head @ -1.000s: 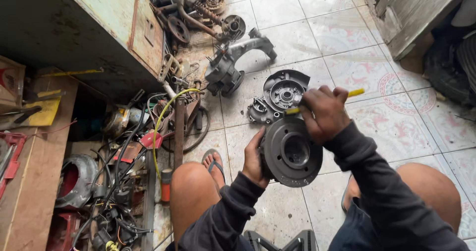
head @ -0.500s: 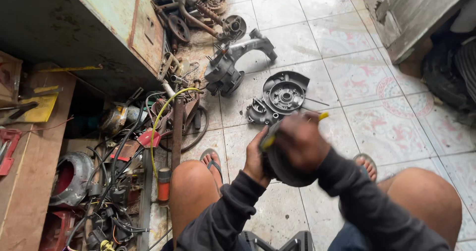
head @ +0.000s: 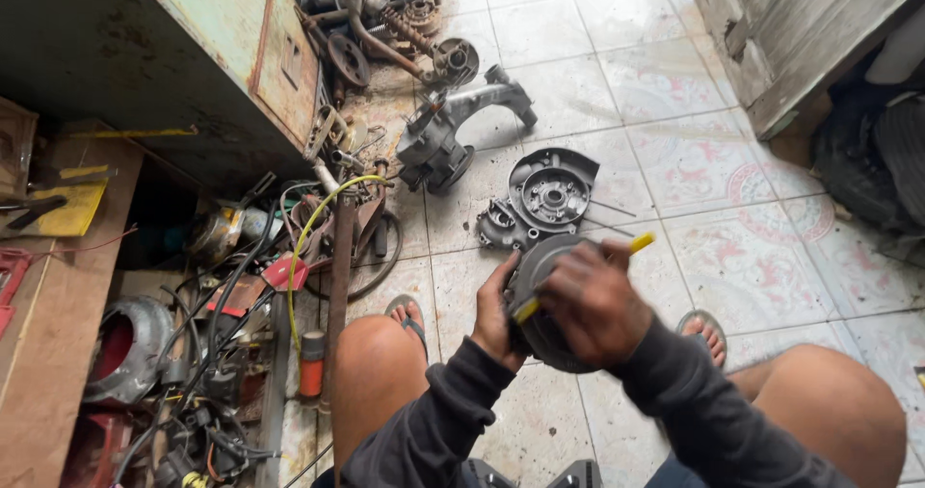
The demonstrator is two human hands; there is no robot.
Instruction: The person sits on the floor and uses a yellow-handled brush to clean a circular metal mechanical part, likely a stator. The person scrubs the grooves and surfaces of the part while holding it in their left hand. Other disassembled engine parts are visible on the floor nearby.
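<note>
Right now, your hands: two, both low over the tiled floor [head: 674,83], between your bare knees.
Left hand [head: 496,310]: clenched around the left rim of the round metal part [head: 540,266], thumb over its edge.
Right hand [head: 593,305]: closed on the yellow-handled tool [head: 641,243]; it covers most of the disc's face.
Round part: one dark grey disc, cast metal, dull and greasy, held just above the floor, tilted toward you.
Tool: one slim stick, long axis running from lower left to upper right, yellow end pointing up-right past your knuckles.
Floor: glossy pale square tiles with faded pink pattern.
Cover plate [head: 551,196]: one round, ribbed, grey casting lying flat just beyond your hands.
Engine casing [head: 453,136]: one bulky grey housing, further toward the cabinet [head: 193,54].
Cabinet: green painted metal, rusted and chipped, at the floor's left edge.
</note>
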